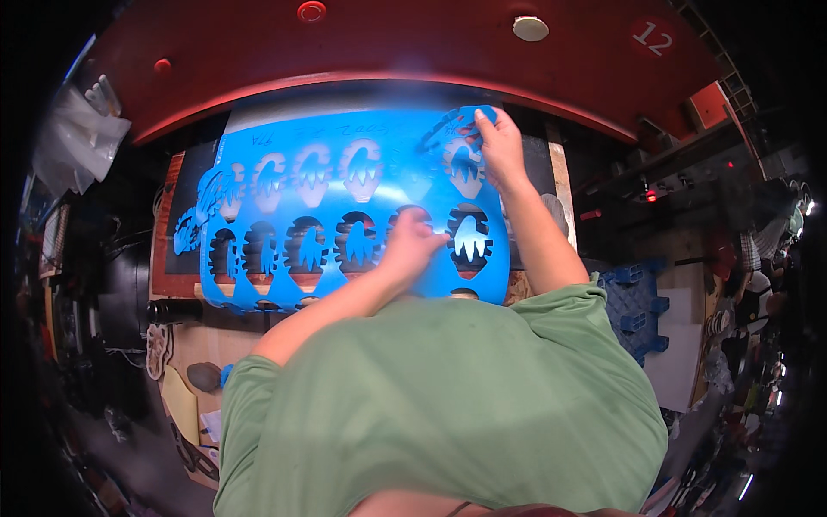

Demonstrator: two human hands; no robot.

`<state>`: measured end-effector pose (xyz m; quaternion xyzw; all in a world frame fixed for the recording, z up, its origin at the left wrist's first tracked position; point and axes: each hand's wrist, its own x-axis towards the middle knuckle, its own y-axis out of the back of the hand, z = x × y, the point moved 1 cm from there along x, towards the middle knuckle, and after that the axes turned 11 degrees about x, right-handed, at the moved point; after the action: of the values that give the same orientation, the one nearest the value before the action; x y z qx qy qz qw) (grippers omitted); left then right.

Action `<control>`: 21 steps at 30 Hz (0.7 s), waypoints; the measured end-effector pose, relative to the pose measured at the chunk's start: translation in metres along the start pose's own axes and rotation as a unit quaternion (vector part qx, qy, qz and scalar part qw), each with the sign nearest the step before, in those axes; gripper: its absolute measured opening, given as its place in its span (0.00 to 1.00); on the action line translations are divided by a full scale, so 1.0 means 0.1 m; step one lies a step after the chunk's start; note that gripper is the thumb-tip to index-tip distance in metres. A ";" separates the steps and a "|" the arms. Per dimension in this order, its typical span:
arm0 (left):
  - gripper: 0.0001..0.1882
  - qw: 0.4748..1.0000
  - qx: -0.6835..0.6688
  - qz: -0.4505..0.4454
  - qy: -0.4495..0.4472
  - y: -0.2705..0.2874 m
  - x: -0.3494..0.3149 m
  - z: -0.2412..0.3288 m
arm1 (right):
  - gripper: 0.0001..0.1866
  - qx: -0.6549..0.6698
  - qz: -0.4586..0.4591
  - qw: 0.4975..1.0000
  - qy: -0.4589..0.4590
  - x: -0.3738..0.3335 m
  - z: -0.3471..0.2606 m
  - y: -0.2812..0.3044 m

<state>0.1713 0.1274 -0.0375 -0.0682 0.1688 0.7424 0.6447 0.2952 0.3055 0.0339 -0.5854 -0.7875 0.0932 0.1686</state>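
Observation:
A large blue sheet (336, 205) with rows of toothed cut-out holes lies in front of me, its near edge curving down toward my body. My right hand (501, 148) is at the sheet's far right corner, its thumb and fingers closed on a blue toothed cut-out piece (457, 126). That piece is tilted above the sheet and slightly blurred. Lower down, my left hand (412, 248) is over the near row of holes, beside the rightmost one; motion smears its fingers. More blue cut-out pieces (213, 196) sit in a loose pile at the sheet's left edge.
Beyond the sheet stands a red machine front (396, 43) with a red round button (311, 11) and a white disc (531, 28). A clear plastic bag (82, 142) hangs at left. To my right, a blue plastic pallet (633, 310) lies low; a black cylinder (175, 310) is at left.

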 end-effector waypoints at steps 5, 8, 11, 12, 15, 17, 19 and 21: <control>0.40 0.979 -0.182 -0.066 0.068 0.03 -0.18 0.13 | 0.10 -0.028 0.001 1.000 -0.012 -0.05 0.07 -0.09; 0.42 0.958 -0.260 -0.101 0.071 0.03 -0.18 0.13 | 0.12 -0.197 -0.049 0.973 0.108 -0.13 0.03 -0.13; 0.39 0.948 -0.288 -0.134 0.028 0.02 -0.14 0.10 | 0.18 -0.356 -0.212 0.906 0.089 -0.39 0.09 -0.23; 0.38 0.948 -0.287 -0.138 0.019 0.02 -0.13 0.09 | 0.19 -0.395 -0.272 0.875 0.067 -0.48 0.11 -0.25; 0.36 0.958 -0.239 -0.159 -0.013 0.02 -0.13 0.07 | 0.23 -0.437 -0.337 0.822 0.142 -0.62 0.15 -0.27; 0.36 0.947 -0.276 -0.164 -0.004 0.02 -0.15 0.08 | 0.25 -0.422 -0.338 0.837 0.090 -0.59 0.20 -0.25; 0.36 0.939 -0.301 -0.165 0.002 0.04 -0.17 0.09 | 0.24 -0.425 -0.354 0.831 0.064 -0.50 0.25 -0.22; 0.36 0.934 -0.316 -0.164 0.005 0.07 -0.19 0.11 | 0.22 -0.430 -0.377 0.814 0.098 -0.40 0.30 -0.20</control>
<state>0.1684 0.1123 -0.0197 -0.2988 -0.0850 0.6412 0.7017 0.2763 0.2632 0.0070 -0.2615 -0.8857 -0.3836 -0.0023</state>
